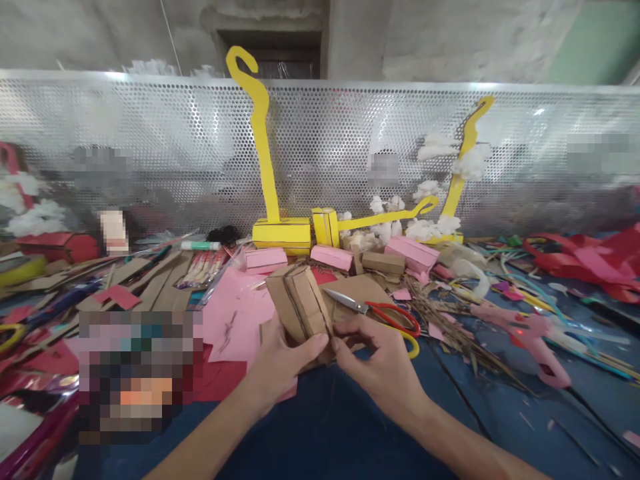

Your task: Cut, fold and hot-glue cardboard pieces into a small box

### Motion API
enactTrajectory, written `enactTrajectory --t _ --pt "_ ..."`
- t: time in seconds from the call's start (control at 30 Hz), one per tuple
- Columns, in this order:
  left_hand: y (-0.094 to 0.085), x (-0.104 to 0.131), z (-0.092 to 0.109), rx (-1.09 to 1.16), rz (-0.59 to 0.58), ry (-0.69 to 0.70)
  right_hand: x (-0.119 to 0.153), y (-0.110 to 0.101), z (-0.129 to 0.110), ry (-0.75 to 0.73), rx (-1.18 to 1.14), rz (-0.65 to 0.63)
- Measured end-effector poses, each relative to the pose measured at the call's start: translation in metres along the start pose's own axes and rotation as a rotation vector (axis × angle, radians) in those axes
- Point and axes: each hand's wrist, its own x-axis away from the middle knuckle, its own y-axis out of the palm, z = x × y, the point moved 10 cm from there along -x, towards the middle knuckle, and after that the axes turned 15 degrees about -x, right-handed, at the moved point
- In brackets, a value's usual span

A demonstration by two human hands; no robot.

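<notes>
A small brown cardboard box [299,303] with slanted sides is held tilted in my left hand [283,353], the thumb pressed on its near end. Thin dark strips run along the box's edges. At its lower right corner, my right hand [377,353] is closed in a pinch; what lies between the fingertips is too small to make out. Just behind my right hand lie scissors [350,302] with red-orange handles, on a flat piece of brown cardboard [367,287]. Pink paper sheets [233,320] lie to the left of the box.
Yellow boxes with hooked stems, one upright [281,233], stand along a perforated metal panel [330,147]. Smaller pink boxes [331,257] sit before them. To the right are dry twigs [470,343], a pink glue gun [535,337] with its cord, and red ribbon [595,263]. Cardboard strips [165,277] lie left.
</notes>
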Motion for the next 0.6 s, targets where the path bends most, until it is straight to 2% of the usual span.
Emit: enactTrajectory --t 0.13,0.33,0.6 --pt "-0.002 -0.001 -0.004 0.032 0.017 -0.027 0.002 0.001 0.003 0.028 -0.066 0.001" --pt "-0.017 -0.001 -0.002 -0.004 0.122 -0.008 0.004 0.005 0.006 0.044 -0.115 -0.016" --pt "-0.014 0.009 0.007 0.027 0.124 -0.065 0.009 0.017 0.0 0.029 -0.241 -0.117"
